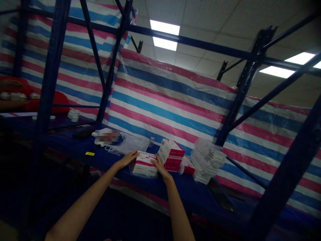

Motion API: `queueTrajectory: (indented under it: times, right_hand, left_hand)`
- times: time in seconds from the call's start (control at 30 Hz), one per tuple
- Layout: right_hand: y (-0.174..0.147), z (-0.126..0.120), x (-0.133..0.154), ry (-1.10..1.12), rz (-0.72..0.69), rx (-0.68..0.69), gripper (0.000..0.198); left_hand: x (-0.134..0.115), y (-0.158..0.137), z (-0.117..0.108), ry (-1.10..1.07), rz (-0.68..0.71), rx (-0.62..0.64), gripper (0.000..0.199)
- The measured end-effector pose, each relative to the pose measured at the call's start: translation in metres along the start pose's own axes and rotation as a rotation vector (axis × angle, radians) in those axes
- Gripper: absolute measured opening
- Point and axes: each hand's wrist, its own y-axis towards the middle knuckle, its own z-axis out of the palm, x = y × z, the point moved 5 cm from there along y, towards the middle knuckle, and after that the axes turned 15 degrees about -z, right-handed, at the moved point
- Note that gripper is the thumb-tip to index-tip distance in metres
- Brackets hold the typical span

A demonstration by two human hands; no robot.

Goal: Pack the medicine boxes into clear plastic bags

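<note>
My left hand (127, 160) lies along the left side of a white carton with pink markings (146, 158). My right hand (162, 167) grips the same carton from the right, so it is held between both hands. Under the carton, clear plastic wrap (144, 173) surrounds white layers whose kind I cannot make out. Just right of my right hand stands a stack of pink-and-white boxes (173, 154). Beside it, a smaller red-and-white box (188, 166) is partly covered by clear plastic.
A tall pile of white items in clear plastic (208, 160) stands to the right, near a dark flat device (222, 197). Clear plastic sheeting (134, 143) and a yellow label (90, 154) lie leftward. Blue rack posts (51, 67) frame the bench. A person in red (59, 100) is at far left.
</note>
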Motion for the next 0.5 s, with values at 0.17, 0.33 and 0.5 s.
queueTrajectory:
  times: [0.17, 0.33, 0.5]
  right_hand:
    - [-0.021, -0.003, 0.018, 0.106, -0.020, 0.116, 0.083]
    - [-0.038, 0.001, 0.024, 0.267, -0.130, 0.249, 0.097]
    - [-0.044, 0.007, 0.026, 0.220, -0.234, 0.216, 0.111]
  left_hand:
    - [-0.008, -0.013, 0.003, -0.064, 0.006, 0.180, 0.081]
    - [-0.017, -0.024, 0.003, -0.037, 0.017, 0.313, 0.098]
    - [-0.019, -0.027, 0.005, -0.133, 0.098, 0.382, 0.120]
